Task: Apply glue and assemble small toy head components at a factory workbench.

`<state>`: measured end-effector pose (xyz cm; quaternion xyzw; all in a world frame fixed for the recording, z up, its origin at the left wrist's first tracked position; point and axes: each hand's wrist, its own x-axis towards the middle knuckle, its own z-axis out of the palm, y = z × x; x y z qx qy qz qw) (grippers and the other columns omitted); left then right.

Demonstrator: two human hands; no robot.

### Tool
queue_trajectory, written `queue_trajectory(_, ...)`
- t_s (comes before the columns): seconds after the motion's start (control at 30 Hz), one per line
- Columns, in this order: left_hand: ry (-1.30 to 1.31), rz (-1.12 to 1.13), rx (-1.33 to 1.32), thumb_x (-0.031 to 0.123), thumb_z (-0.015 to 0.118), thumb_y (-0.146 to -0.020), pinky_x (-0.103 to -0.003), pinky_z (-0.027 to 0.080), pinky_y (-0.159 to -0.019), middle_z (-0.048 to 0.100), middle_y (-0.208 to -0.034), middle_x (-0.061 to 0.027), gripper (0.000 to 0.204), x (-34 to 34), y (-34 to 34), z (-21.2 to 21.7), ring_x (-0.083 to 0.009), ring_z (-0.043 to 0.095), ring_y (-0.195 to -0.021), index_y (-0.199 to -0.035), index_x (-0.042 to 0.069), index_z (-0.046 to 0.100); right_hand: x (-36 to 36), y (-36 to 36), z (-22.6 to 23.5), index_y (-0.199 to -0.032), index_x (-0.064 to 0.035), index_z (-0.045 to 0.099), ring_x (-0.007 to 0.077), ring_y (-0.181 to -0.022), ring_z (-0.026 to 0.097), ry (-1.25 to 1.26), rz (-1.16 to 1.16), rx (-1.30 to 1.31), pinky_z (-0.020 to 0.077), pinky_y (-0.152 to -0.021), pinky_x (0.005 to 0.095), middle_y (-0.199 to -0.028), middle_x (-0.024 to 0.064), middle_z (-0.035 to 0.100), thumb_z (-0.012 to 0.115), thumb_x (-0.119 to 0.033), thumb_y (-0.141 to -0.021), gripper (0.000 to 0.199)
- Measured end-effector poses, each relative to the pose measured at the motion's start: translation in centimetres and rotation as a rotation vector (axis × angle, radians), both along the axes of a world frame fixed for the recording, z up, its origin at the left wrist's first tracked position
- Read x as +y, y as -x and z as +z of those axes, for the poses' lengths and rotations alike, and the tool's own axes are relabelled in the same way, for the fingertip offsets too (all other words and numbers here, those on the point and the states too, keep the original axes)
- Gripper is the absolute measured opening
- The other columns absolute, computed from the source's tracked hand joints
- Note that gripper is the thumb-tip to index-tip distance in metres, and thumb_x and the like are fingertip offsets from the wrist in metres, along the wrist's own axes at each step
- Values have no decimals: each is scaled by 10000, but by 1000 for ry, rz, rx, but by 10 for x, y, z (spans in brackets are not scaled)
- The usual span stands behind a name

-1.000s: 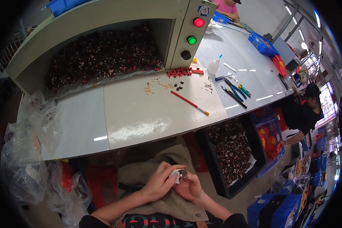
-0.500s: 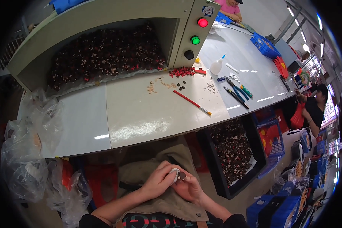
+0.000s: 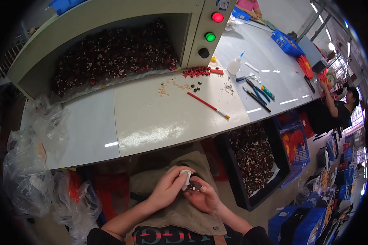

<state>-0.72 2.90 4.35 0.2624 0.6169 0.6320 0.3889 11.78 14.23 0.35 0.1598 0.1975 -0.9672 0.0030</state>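
Observation:
Over my lap, below the table edge, my left hand [image 3: 167, 188] pinches a small white cloth [image 3: 185, 178] and presses it against a small dark round part [image 3: 195, 186]. My right hand [image 3: 204, 198] cups that dark part from below, fingers curled around it. Both hands touch each other above my olive apron [image 3: 167, 216]. A black bin of dark and red small parts [image 3: 253, 157] sits just right of my right hand.
The white table [image 3: 151, 118] carries a red pencil [image 3: 207, 105], a glue bottle [image 3: 235, 65], pliers [image 3: 255, 94] and a pile of red bits [image 3: 195, 72]. A machine hopper [image 3: 114, 53] holds many dark parts. Clear bags [image 3: 28, 163] hang at left. Another person [image 3: 339, 112] works at right.
My hands stay together over my lap; the white cloth has shifted slightly up over the dark part. The person at right has raised an arm.

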Motion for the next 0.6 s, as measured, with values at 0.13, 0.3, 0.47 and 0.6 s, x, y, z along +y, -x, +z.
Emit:
queue_trajectory(0.13, 29, -20, 69, 142, 461, -946, -221, 427, -739, 544, -947, -26, 254, -4, 16, 28, -76, 514, -856, -1161, 37, 548, 3, 2, 4, -1120, -45, 499, 144, -883, 484, 9, -26, -8, 372, -786, 281, -1014, 54, 544, 656, -300, -756, 472)
queue_trajectory(0.3, -106, -43, 254, 112, 503, -921, -248, 453, -719, 566, -909, -54, 352, 38, 44, 69, -105, 552, -799, -1261, 33, 460, 5, -2, 4, -1098, -54, 514, 133, -837, 467, 13, -46, 17, 367, -767, 277, -986, 56, 546, 655, -282, -754, 436)
queue_trajectory(0.47, -158, -7, 581, 112, 543, -895, -274, 456, -753, 560, -982, -97, 444, 141, 112, 89, -139, 556, -826, -1312, 39, 407, 5, -7, 9, -1085, -55, 520, 130, -817, 454, 13, -51, 36, 361, -764, 276, -979, 66, 544, 658, -273, -747, 425)
queue_trajectory(0.6, -85, 78, 614, 110, 541, -899, -289, 449, -862, 527, -1150, -128, 487, 157, 135, 81, -158, 551, -985, -1351, 43, 376, 5, -7, 8, -1074, -54, 525, 131, -815, 453, 29, -57, 87, 360, -764, 275, -987, 71, 540, 660, -272, -745, 418)
